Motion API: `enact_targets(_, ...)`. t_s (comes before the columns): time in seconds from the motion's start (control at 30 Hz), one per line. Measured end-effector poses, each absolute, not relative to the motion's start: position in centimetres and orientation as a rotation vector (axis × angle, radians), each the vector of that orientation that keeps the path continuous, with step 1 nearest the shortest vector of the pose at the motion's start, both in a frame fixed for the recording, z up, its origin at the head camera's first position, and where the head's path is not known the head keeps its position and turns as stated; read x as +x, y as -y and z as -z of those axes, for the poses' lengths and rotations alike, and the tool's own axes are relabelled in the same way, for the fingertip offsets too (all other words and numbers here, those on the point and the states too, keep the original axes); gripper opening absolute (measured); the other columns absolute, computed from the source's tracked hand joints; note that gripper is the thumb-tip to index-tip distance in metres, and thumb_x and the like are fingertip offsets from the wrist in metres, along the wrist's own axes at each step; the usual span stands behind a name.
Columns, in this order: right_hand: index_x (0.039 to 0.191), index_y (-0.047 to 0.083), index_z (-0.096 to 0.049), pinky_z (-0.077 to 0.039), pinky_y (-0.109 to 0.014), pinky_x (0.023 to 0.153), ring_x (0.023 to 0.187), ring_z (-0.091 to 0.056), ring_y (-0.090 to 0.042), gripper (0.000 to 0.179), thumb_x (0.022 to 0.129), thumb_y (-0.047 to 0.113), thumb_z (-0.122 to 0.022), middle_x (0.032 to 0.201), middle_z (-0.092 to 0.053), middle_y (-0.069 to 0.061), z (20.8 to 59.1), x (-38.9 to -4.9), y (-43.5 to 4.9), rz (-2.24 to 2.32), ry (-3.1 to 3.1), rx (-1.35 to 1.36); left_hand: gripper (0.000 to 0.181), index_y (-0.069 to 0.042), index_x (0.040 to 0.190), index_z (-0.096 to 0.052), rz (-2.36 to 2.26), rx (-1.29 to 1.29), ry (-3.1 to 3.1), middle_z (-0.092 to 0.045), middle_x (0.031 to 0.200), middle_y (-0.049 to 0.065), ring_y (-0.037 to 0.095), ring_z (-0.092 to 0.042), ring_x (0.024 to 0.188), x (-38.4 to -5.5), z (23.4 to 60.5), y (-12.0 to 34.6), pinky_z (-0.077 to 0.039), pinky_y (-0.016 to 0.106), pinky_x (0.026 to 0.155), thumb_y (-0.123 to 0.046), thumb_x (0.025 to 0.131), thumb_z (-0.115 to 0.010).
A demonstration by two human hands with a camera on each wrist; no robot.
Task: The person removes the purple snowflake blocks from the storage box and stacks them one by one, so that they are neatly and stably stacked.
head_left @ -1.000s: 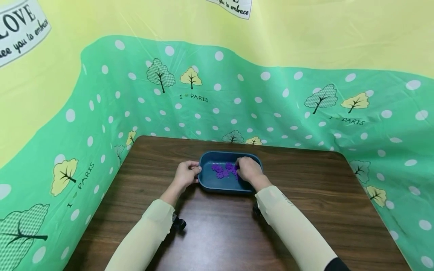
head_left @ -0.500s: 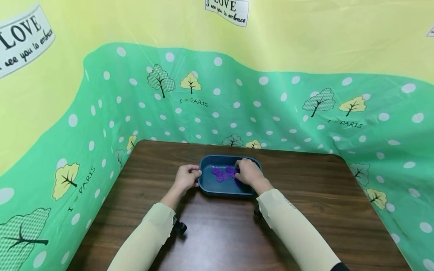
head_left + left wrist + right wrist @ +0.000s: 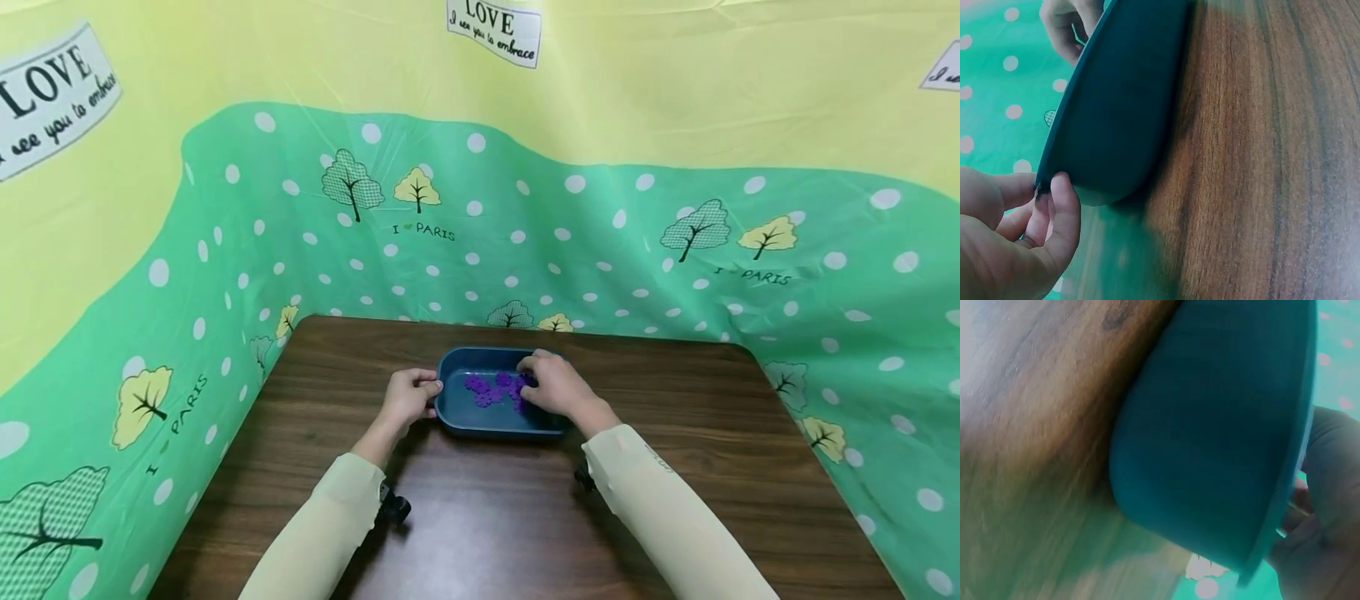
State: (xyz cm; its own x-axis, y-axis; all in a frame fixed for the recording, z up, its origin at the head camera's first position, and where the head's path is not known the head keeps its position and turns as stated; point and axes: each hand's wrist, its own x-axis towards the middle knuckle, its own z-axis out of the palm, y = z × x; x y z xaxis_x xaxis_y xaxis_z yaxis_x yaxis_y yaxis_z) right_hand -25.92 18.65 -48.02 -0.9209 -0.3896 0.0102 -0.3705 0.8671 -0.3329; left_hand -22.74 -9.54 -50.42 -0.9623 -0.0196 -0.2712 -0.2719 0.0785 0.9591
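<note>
A dark blue tray (image 3: pixel 459 415) with raised sides stands on the table and holds several small purple flower-shaped pieces (image 3: pixel 487 392). My left hand (image 3: pixel 405 398) pinches the tray's left rim. In the left wrist view the thumb and fingers grip that rim at the corner of the tray wall (image 3: pixel 1110 106). My right hand (image 3: pixel 558 387) reaches over the right side into the tray, its fingers bent down among the purple pieces. Its fingertips are hidden behind the hand, and in the right wrist view behind the tray wall (image 3: pixel 1210 425); I cannot tell whether they hold a piece.
The brown wood-grain table (image 3: pixel 480 517) extends on both sides and in front of the tray. A green and yellow printed cloth (image 3: pixel 480 250) hangs behind the table and along its sides. Each wrist carries a small black camera, such as the left camera (image 3: pixel 395 507).
The head view has tilted slightly upward. My right forearm has shifted a little to the right while its fingers stay over the purple pieces. The left hand keeps its hold on the rim.
</note>
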Motion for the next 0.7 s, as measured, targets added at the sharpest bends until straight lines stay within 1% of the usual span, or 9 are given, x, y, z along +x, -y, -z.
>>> enact_targets(0.27,0.120,0.011,-0.073,-0.059,-0.040,0.082,0.090,-0.061,-0.020,0.033,0.088,0.018,-0.078,0.112,-0.066,-0.003,46.9,-25.1,-20.1,0.565,-3.027,-0.697,0.036,0.009,0.131,-0.062,-2.027,-0.305,-2.101,-0.063,0.097,0.012,0.025,-0.066,0.078,-22.8,50.2,9.6,-0.060,0.025,0.053,-0.002,0.097,-0.067)
enact_targets(0.47,0.121,0.009,-0.072,-0.061,-0.045,0.087,0.098,-0.064,-0.023,0.033,0.089,0.018,-0.078,0.113,-0.066,-0.004,45.5,-24.5,-21.9,0.601,-3.041,-0.685,0.035,0.009,0.131,-0.062,-2.026,-0.290,-2.114,-0.065,0.098,0.013,0.027,-0.067,0.080,-22.7,50.3,9.6,-0.060,0.025,0.054,-0.003,0.098,-0.067)
enact_targets(0.7,0.120,0.008,-0.072,-0.061,-0.047,0.088,0.102,-0.066,-0.025,0.034,0.089,0.017,-0.078,0.114,-0.067,-0.006,45.1,-23.8,-24.7,0.620,-3.073,-0.637,0.034,0.006,0.131,-0.063,-1.995,-0.268,-2.129,-0.065,0.104,0.015,0.029,-0.069,0.090,-22.5,50.9,9.8,-0.064,0.030,0.061,-0.009,0.100,-0.066)
